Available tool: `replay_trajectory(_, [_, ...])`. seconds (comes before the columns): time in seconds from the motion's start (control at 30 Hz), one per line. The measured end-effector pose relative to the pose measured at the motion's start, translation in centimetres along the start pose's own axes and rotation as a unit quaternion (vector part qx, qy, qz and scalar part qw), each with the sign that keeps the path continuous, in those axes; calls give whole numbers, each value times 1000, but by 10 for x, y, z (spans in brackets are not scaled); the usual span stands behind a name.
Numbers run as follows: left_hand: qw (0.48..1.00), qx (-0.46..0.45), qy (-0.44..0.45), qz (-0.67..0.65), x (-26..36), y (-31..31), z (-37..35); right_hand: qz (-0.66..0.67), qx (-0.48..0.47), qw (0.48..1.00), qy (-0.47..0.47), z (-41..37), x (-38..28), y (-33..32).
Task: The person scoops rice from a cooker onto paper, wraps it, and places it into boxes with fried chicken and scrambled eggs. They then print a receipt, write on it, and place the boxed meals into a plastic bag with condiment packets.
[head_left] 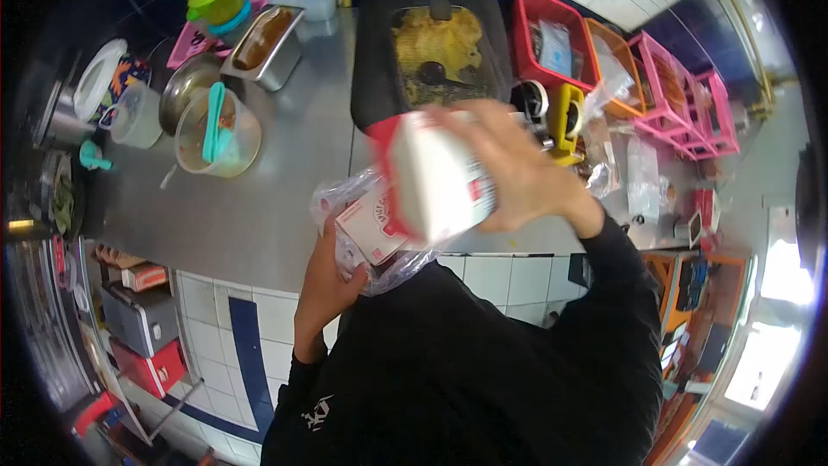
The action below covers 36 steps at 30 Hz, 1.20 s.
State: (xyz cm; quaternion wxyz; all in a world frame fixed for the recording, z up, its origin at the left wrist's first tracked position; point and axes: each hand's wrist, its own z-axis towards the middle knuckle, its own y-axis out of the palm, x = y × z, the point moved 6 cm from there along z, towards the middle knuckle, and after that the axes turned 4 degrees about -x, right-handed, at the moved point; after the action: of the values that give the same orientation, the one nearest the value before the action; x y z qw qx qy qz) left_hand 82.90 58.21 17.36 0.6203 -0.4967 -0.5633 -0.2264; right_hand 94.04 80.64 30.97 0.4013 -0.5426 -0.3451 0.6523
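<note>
My right hand (524, 168) is wrapped round a white and red carton box (431, 185), raised over the front of the counter and smeared by motion. Lower and to the left, my left hand (328, 283) grips the side of a clear plastic bag (401, 274). Inside that bag lies another white and red carton box (366, 226) with printed lettering on top. The raised box overlaps the right part of the bag in this view.
A black container of yellow food (435, 43) stands behind my hands. To the left are a plastic tub (246, 142) with a turquoise utensil and a steel pan (280, 60). Red (530, 13) and pink baskets (673, 95) and a yellow tape dispenser (565, 125) stand right.
</note>
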Motion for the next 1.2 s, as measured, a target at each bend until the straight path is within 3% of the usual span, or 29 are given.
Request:
replay_trajectory(0.07, [999, -32, 28, -15, 4, 1, 2, 122, 18, 988, -97, 20, -22, 39])
replay_trajectory(0.13, [997, -59, 56, -16, 3, -7, -1, 251, -33, 957, -143, 38, -30, 96])
replay_trajectory(0.17, [997, -52, 56, -16, -6, -12, -6, 223, -87, 962, -128, 39, -29, 115])
replay_trajectory(0.2, [997, -69, -28, -33, -10, -16, -5, 196, -94, 968, -126, 38, -22, 129])
replay_trajectory(0.3, [993, 91, 42, 62, -2, -43, -23, -80, -178, 974, -112, 27, -2, 160])
replay_trajectory(0.4, [984, 86, 55, 149, 27, -35, -19, -167, -201, 962, -85, 15, 1, 168])
replay_trajectory(0.5, [976, 93, -17, 198, 31, -47, -10, -251, -232, 938, 52, -11, 44, 141])
replay_trajectory(0.53, [968, 83, -9, 238, 39, -50, -6, -208, -226, 944, 118, -22, 71, 124])
replay_trajectory(0.57, [958, 72, 0, 276, 51, -54, -2, -57, -220, 956, 185, -36, 68, 74])
replay_trajectory(0.6, [948, 61, 8, 314, 66, -50, 2, -174, -81, 972, 136, -49, 66, 50])
replay_trajectory(0.63, [948, 82, 40, 304, 89, -45, 8, -285, 60, 953, 81, -66, 55, 28])
replay_trajectory(0.73, [943, 118, 113, 289, 147, -21, 27, -195, 14, 976, 95, -106, 47, -12])
replay_trajectory(0.8, [939, 105, 134, 300, 165, -8, 46, -175, 21, 984, 27, -129, 52, -36])
replay_trajectory(0.83, [951, 100, 84, 279, 165, -2, 56, -164, 24, 986, -7, -141, 58, -46])
replay_trajectory(0.9, [968, 88, -13, 235, 163, 15, 78, 7, 25, 998, -56, -164, 94, -56])
replay_trajectory(0.97, [919, 69, 77, 380, 195, 44, 94, 130, 12, 988, -82, -190, 139, -99])
replay_trajectory(1.0, [885, 61, 120, 447, 211, 60, 100, 92, 102, 990, -19, -209, 179, -127])
replay_trajectory(1.03, [882, 88, 141, 442, 234, 73, 104, 54, 190, 979, 44, -232, 223, -153])
replay_trajectory(1.07, [878, 114, 159, 437, 263, 91, 106, 66, 261, 942, 199, -253, 284, -173])
replay_trajectory(1.1, [873, 141, 174, 434, 287, 109, 109, 30, 342, 910, 232, -279, 352, -185])
replay_trajectory(1.13, [901, 159, 181, 361, 303, 125, 117, 7, 383, 885, 263, -306, 421, -188])
replay_trajectory(1.2, [914, 156, 217, 304, 337, 178, 142, -89, 291, 906, 294, -338, 505, -168])
